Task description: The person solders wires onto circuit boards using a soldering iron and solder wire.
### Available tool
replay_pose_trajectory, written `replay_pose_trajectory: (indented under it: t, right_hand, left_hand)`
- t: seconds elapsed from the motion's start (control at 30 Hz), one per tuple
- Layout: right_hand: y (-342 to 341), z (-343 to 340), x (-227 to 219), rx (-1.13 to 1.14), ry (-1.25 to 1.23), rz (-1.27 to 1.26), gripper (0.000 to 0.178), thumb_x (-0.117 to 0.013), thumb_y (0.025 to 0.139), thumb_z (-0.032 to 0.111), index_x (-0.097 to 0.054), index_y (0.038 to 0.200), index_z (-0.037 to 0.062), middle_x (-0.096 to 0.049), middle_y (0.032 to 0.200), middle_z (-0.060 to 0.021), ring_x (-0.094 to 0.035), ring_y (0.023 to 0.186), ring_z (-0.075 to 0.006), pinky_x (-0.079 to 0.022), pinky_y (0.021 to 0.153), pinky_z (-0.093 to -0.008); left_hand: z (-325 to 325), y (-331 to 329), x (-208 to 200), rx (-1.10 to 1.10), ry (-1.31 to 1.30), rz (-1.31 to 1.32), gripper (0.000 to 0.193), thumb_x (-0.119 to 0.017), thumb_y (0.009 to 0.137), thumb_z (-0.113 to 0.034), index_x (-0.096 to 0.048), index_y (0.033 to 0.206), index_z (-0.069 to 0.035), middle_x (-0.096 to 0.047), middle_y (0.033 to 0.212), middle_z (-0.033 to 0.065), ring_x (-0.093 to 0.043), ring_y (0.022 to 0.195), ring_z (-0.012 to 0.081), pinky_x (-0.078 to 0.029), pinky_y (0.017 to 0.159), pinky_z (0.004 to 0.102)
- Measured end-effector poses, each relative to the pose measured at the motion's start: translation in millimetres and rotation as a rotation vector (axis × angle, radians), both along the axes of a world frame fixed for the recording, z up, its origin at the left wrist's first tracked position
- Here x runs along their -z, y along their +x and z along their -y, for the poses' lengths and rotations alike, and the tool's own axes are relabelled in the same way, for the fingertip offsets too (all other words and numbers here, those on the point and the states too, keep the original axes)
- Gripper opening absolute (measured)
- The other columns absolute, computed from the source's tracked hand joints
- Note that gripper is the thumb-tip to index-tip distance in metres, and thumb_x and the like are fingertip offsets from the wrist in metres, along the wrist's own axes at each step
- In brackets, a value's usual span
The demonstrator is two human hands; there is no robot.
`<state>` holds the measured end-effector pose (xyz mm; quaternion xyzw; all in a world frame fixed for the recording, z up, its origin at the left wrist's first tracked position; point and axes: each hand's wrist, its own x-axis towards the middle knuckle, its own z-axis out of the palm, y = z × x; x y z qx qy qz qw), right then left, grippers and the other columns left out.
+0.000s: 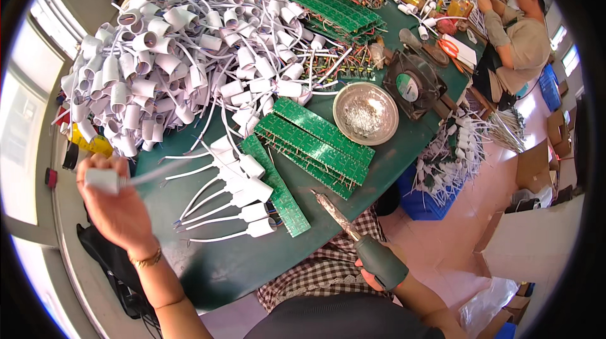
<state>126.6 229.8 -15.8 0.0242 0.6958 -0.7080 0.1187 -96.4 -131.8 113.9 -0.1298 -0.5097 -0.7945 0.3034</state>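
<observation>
Raised at the left, my left hand is closed on a white plastic housing with a white cable trailing right, blurred by motion. My right hand grips a soldering iron by its dark green handle, its tip pointing up-left over the table's near edge. Between my hands lies a green circuit board strip. Along its left side sits a row of white housings, cables pointing left. Some coloured wires show between the housings and the strip. The strip is apart from both hands.
A big heap of white cabled housings covers the far left of the green table. Stacked green boards, a metal bowl of silvery bits and a black fan stand beyond. Far right, a person works. A blue crate sits below.
</observation>
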Motion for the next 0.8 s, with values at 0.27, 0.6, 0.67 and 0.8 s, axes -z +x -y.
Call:
replay_pose_trajectory:
  t: [0.27,0.6,0.67,0.8]
  right_hand:
    - [-21,-1,-5,0.006,-0.15,0.523,0.02,-0.06,0.092,0.015,-0.062,0.078,0.0008,-0.056,0.062,-0.0073,-0.054,0.048,-0.0163,-0.041,0.042,-0.0291]
    - [-19,4,-13,-0.107,0.198,-0.006,0.012,-0.065,0.086,0.011,-0.072,0.08,0.0024,-0.061,0.061,-0.0061,-0.061,0.054,-0.0151,-0.044,0.043,-0.0277]
    - [-21,8,-26,-0.158,0.53,-0.026,0.013,-0.068,0.084,0.014,-0.073,0.076,0.0051,-0.064,0.062,-0.0027,-0.062,0.056,-0.0125,-0.045,0.047,-0.0252]
    - [-3,10,-2,0.019,0.365,-0.054,0.013,-0.07,0.083,0.018,-0.074,0.077,0.0076,-0.066,0.062,-0.0016,-0.062,0.055,-0.0115,-0.046,0.05,-0.0242]
  left_hand:
    - [-65,71,9,0.287,-1.43,-0.346,0.022,-0.076,0.073,-0.019,-0.062,0.089,-0.012,-0.064,0.087,0.0072,-0.054,0.059,0.0167,-0.037,0.048,0.0294]
    - [-91,90,102,0.111,-1.533,-0.211,0.025,-0.073,0.062,-0.008,-0.064,0.085,-0.012,-0.061,0.107,0.0088,-0.053,0.104,0.0318,-0.036,0.086,0.0483]
    - [-98,88,102,0.048,-1.426,-0.131,0.019,-0.072,0.06,-0.008,-0.064,0.076,-0.011,-0.062,0.111,0.0102,-0.051,0.11,0.035,-0.034,0.09,0.0493]
    - [-98,82,108,0.118,-1.4,-0.081,0.016,-0.071,0.059,-0.005,-0.063,0.072,-0.01,-0.063,0.112,0.0075,-0.049,0.115,0.0377,-0.033,0.092,0.0507]
